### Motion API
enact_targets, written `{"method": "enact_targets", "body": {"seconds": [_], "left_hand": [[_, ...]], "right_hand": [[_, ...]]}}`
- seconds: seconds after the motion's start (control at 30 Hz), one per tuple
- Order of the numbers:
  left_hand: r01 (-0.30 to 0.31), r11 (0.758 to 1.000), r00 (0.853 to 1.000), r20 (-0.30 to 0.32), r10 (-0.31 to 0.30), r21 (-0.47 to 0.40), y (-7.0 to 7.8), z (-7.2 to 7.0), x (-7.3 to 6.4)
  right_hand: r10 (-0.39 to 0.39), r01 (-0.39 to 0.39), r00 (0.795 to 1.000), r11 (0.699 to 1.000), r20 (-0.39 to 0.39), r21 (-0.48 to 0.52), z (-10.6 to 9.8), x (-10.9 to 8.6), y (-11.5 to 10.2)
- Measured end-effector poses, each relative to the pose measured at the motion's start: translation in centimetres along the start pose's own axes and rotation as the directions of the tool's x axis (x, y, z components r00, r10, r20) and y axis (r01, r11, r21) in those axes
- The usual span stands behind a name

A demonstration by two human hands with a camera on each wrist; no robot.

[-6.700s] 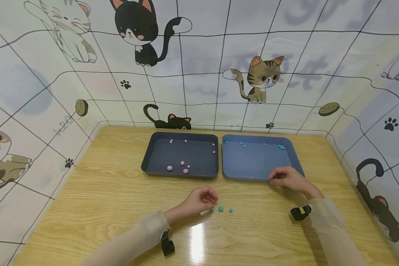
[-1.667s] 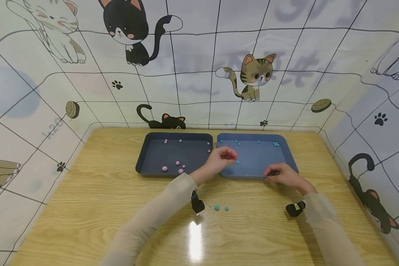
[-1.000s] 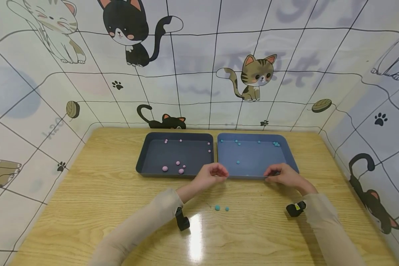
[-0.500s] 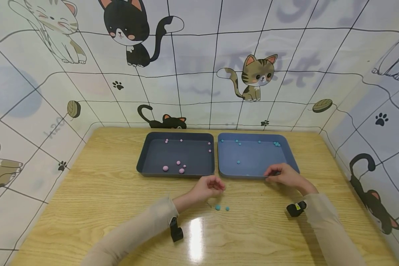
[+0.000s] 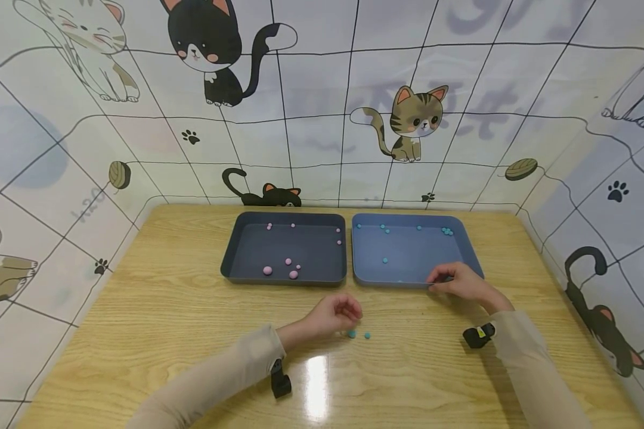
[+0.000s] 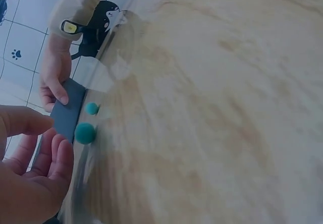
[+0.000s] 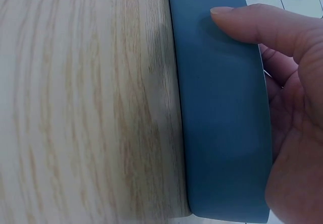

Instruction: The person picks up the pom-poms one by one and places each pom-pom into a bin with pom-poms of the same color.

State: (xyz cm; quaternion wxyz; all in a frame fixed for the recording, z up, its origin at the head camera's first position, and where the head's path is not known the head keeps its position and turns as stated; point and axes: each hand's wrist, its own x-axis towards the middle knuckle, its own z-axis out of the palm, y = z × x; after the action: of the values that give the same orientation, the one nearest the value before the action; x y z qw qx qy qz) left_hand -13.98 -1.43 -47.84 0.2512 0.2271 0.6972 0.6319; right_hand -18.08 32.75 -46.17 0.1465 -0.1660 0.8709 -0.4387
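Note:
My left hand (image 5: 327, 316) hovers low over the table with loosely bent fingers, nothing visible between them. Just beside its fingertips lie a larger teal ball (image 5: 352, 334) and a smaller teal ball (image 5: 367, 335); the left wrist view shows both, the larger teal ball (image 6: 85, 133) nearer the fingers. My right hand (image 5: 464, 281) grips the front wall of the blue tray (image 5: 413, 256) near its right corner. In the right wrist view its thumb presses the outside of the blue tray's wall (image 7: 222, 108), the other fingers behind it. Several teal balls (image 5: 448, 231) lie inside this tray.
Left of the blue tray stands a dark grey tray (image 5: 252, 250), its side close alongside. Several pink balls (image 5: 293, 274) of different sizes are spread in it. Both trays sit toward the back of the wooden table (image 5: 182, 322), before a cat-patterned wall covering (image 5: 322, 89).
My left hand has come from over the blue tray back toward the table balls. One teal ball fewer lies on the table, one more mid-tray. My right hand keeps its grip.

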Motion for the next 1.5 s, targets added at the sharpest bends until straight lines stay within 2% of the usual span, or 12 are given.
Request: {"method": "enact_targets", "body": {"seconds": [0.07, 0.2, 0.43, 0.53, 0.67, 0.77, 1.07, 1.2, 1.43, 1.5], "left_hand": [[0.012, 1.000, 1.000, 0.009, -0.012, 0.024, -0.78, 0.05, 0.15], [0.014, 0.995, 0.999, 0.028, -0.017, 0.094, -0.89, 0.20, -0.06], [-0.029, 0.986, 0.998, 0.063, 0.019, 0.163, -0.93, 0.40, -0.47], [-0.067, 0.967, 0.994, 0.098, 0.043, 0.247, -0.91, 0.44, -0.65], [-0.144, 0.924, 0.985, 0.144, 0.098, 0.355, -0.78, 0.47, -0.78], [-0.177, 0.902, 0.980, 0.156, 0.124, 0.394, -0.78, 0.52, -0.81], [-0.208, 0.880, 0.976, 0.154, 0.156, 0.427, -0.85, 0.65, -0.82], [-0.208, 0.882, 0.976, 0.154, 0.157, 0.422, -0.93, 0.58, -0.70], [-0.113, 0.934, 0.988, 0.133, 0.071, 0.338, -0.66, 0.32, -0.39], [-0.095, 0.941, 0.991, 0.124, 0.057, 0.325, -0.32, 0.25, -0.12]], "right_hand": [[-0.005, 0.005, 1.000, 1.000, -0.004, 0.002, 0.01, -0.03, -0.01], [0.001, -0.001, 1.000, 1.000, -0.005, 0.001, 0.00, -0.10, -0.05], [0.013, -0.013, 1.000, 1.000, 0.001, -0.008, 0.00, -0.09, -0.03], [0.019, -0.019, 1.000, 1.000, -0.001, -0.014, 0.01, -0.09, 0.00], [0.021, -0.021, 1.000, 1.000, 0.001, -0.014, -0.01, -0.06, 0.06], [0.011, -0.011, 1.000, 1.000, 0.000, -0.014, -0.03, -0.06, 0.03], [-0.023, 0.022, 1.000, 1.000, -0.004, -0.018, -0.04, -0.07, 0.01], [-0.030, 0.030, 1.000, 0.999, -0.002, -0.021, -0.04, -0.06, 0.00], [-0.039, 0.039, 0.999, 0.999, 0.001, -0.018, -0.04, -0.06, 0.11], [-0.040, 0.040, 0.999, 0.999, 0.002, -0.018, -0.05, -0.05, 0.14]]}}
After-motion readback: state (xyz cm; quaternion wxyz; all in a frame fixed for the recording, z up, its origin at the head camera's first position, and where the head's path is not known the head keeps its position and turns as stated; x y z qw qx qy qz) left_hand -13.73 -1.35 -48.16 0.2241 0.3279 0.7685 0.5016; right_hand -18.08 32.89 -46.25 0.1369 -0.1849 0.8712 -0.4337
